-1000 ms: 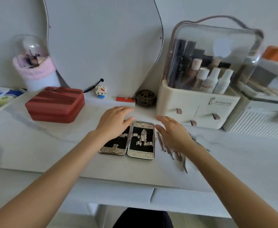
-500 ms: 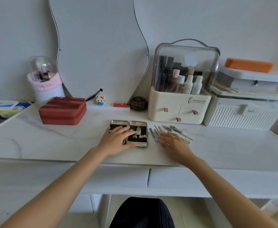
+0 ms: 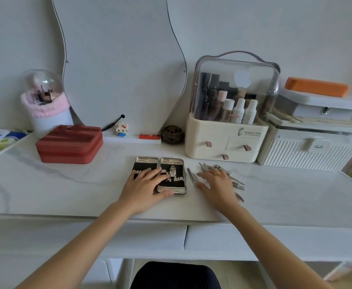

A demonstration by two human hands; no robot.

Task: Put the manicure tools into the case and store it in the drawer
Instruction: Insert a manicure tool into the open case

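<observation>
Case (image 3: 172, 176) lies open and flat on the table (image 3: 66, 184), both black-lined halves face up, a few metal clips or fittings visible in the right half. Manicure tools (image 3: 236, 181) lie loose in a fan on the table just right of the case, none yet seated in it.

Left hand (image 3: 144, 187) rests palm down across the left half of the case, fingers straight and spread, thumb along the near edge; it holds nothing and appears only to steady the case. Right hand (image 3: 217, 187) lies flat over the middle of the tool pile, fingers extended and relaxed, a ring on one finger; no tool is pinched or lifted as far as can be seen.

Judged step: picking up the first tool. Recommended practice: keep the left hand pressing the case so that it does not slide, take one tool at a time from the edge of the fan nearest the case, and slide it under its loop rather than drop it. Risk: the thin pieces overlap, so a hasty grab may scatter them.

Drawer fronts (image 3: 275, 238) under the table edge are closed.
</observation>
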